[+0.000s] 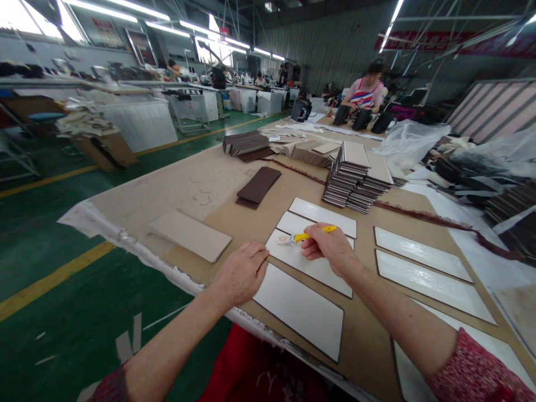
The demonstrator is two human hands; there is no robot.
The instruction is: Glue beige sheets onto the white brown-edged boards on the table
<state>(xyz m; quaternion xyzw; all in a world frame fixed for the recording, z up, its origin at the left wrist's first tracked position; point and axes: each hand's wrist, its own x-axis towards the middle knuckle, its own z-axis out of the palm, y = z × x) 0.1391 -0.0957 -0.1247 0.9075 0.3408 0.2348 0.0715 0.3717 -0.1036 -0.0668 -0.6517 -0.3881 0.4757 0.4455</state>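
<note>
My right hand [329, 245] is closed around a yellow-handled brush [310, 235], whose pale bristle tip rests on a white rectangular panel [310, 267]. My left hand [240, 273] lies on the table with its fingers curled, touching the left end of that same panel and holding nothing I can see. Other white panels lie around it: two [322, 216] beyond and one [301, 310] nearer to me. All lie flat on a brown cardboard sheet [247, 223].
Two more white panels [422, 262] lie to the right. A tall stack of panels [349, 178] stands behind, dark brown pieces [257, 187] and a beige board [190, 234] lie to the left. A seated person [364, 100] works at the far end. The table's edge [138, 251] runs along the left.
</note>
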